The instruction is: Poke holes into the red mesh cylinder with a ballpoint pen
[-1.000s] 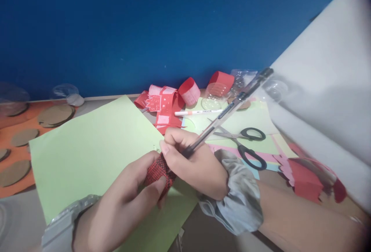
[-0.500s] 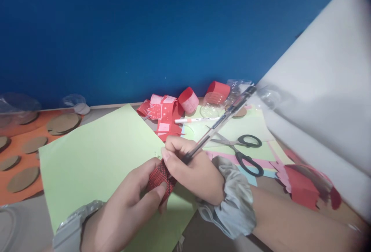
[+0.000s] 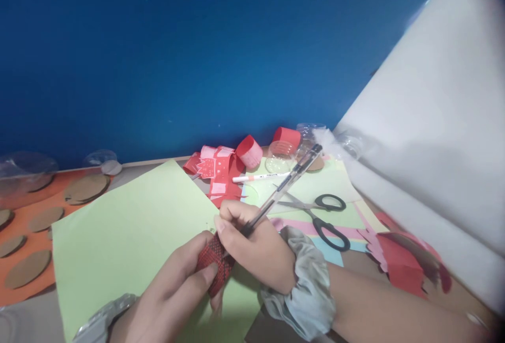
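Observation:
My left hand (image 3: 185, 274) pinches a small red piece with a dark crosshatched pattern (image 3: 215, 259), thumb on its face and fingers behind it. My right hand (image 3: 256, 243) is closed around a clear-barrelled black pen (image 3: 282, 188), held slanting up to the right. The pen's tip is hidden behind the right fingers, close to the red piece; whether it touches cannot be made out. Under both hands lies a large light green sheet (image 3: 130, 232), with a small dark drawing near the right fingers.
Black-handled scissors (image 3: 331, 235) and a white marker (image 3: 258, 177) lie on coloured papers (image 3: 347, 174). Red paper shapes (image 3: 224, 169), a red paper ring (image 3: 249, 151) and clear plastic cups (image 3: 280, 156) stand by the blue wall. Cardboard discs (image 3: 29, 269) rest on orange paper at left.
The view has tilted upward, so the table items sit lower and slightly left. Both hands keep their holds on the pen and the red piece, with the pen's slant nearly unchanged.

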`<act>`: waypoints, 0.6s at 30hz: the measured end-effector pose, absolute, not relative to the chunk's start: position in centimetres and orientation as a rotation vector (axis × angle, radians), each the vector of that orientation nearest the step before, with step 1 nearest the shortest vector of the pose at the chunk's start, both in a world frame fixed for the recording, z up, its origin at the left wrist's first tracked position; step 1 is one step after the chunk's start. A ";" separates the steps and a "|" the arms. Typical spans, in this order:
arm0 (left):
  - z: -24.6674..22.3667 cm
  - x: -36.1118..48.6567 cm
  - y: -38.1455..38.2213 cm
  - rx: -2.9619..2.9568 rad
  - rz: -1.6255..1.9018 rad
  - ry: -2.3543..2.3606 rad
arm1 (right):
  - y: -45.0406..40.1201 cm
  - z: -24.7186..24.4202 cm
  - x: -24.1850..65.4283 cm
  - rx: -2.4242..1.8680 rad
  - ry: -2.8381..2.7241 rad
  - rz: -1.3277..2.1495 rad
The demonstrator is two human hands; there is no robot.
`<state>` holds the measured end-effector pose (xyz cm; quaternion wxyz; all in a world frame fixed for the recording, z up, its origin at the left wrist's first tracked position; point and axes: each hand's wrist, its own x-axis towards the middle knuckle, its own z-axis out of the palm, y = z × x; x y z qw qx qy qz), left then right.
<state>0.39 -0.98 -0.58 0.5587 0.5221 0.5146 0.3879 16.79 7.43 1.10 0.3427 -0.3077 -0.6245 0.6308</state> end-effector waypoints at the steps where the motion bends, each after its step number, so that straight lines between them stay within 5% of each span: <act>1: -0.5 0.4 -0.9 1.233 0.900 1.198 | 7.4 1.1 16.8 -0.807 -1.616 1.647; 18: 1.5 1.2 -0.3 1.328 0.726 1.197 | 7.3 2.0 16.9 -0.783 -1.721 1.558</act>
